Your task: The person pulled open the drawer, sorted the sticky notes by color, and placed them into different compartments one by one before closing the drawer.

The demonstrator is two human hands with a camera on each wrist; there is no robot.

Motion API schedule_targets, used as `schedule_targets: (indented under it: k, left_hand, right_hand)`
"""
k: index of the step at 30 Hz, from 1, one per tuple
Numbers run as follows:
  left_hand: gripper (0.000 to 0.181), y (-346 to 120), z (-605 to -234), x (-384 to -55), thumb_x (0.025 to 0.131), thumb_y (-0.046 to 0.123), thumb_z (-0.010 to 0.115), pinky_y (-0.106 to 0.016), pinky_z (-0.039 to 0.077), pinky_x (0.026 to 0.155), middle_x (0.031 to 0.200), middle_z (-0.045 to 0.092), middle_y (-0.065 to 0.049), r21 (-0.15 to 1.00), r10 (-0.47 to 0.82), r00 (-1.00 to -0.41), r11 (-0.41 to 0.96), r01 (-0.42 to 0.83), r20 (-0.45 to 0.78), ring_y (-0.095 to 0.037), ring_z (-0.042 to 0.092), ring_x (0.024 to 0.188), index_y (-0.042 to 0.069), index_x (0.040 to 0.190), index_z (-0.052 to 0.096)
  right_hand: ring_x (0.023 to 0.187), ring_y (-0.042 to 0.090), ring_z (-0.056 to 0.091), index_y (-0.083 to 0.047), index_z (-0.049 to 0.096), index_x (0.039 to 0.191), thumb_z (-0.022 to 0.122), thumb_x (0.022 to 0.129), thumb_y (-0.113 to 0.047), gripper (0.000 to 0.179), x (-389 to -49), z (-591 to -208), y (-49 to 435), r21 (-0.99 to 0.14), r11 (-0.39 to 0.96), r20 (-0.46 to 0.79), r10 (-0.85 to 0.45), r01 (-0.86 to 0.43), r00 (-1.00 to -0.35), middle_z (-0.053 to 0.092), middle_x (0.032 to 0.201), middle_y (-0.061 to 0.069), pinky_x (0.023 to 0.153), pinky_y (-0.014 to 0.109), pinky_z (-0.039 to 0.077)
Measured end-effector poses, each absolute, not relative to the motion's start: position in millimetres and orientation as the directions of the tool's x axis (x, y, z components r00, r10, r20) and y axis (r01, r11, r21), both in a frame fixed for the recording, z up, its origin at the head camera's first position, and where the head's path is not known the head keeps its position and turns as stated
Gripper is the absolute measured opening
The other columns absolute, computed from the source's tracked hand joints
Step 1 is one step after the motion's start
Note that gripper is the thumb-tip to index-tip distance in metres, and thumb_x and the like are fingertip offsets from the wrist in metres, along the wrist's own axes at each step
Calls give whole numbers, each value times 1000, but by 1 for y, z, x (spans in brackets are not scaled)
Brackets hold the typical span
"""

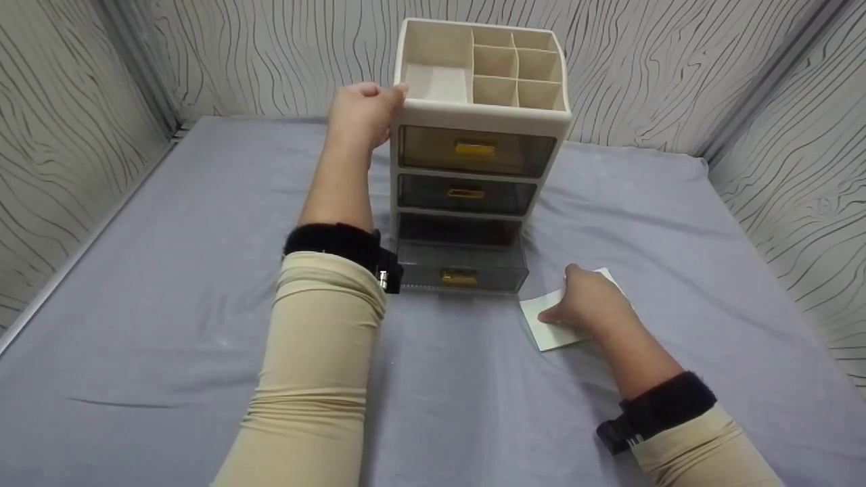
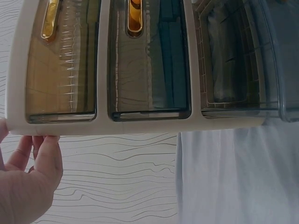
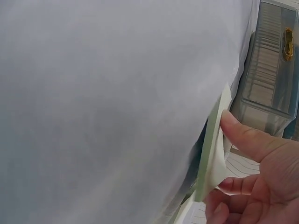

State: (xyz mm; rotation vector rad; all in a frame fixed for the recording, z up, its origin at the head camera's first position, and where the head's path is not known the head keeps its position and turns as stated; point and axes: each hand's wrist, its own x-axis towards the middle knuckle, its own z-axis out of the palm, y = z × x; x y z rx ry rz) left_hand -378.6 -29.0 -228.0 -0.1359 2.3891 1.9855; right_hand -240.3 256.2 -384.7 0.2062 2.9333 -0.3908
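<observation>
A cream desktop drawer organizer (image 1: 487,116) stands at the back middle, with smoky see-through drawers and gold handles. Its bottom drawer (image 1: 497,279) is pulled out; the two above are closed. My left hand (image 1: 362,115) grips the organizer's upper left edge, thumb at the top rim and fingers against the side, as the left wrist view also shows. On the cloth to the right of the drawer, my right hand (image 1: 595,304) holds a pale green paper pad (image 1: 544,333). In the right wrist view the thumb presses one edge of the pad (image 3: 210,154), with other fingers at the opposite edge.
A grey-blue cloth (image 1: 446,406) covers the table. Walls with a wavy line pattern (image 1: 270,54) stand behind and at both sides. The organizer's top has one large compartment (image 1: 436,81) and several small ones (image 1: 495,62).
</observation>
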Motion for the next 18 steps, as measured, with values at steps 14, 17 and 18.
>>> schedule_targets:
  k: [14,17,18]
  left_hand:
    - [27,-27,-229,-379,88,33,60,-23,43,69,109,55,-4,980,-38,-997,183,-76,-71,-15,49,94,9,75,57]
    - [27,-27,-229,-378,87,33,60,-23,43,68,108,55,-4,981,-39,-997,183,-72,-66,-14,49,92,9,75,56]
    - [27,-28,-229,-378,87,33,60,-23,43,68,107,55,-4,981,-39,-997,181,-72,-66,-14,49,92,9,74,56]
  right_hand:
    - [69,21,54,7,59,90,69,74,-11,26,-243,-361,263,-395,901,-256,78,178,-964,59,81,13,56,29,46]
    - [64,16,53,4,57,85,67,76,-10,19,-243,-353,265,-475,859,-292,49,189,-955,56,77,9,54,27,47]
    - [63,14,53,3,56,83,67,77,-9,17,-244,-349,266,-500,845,-298,35,187,-954,54,75,7,54,27,47]
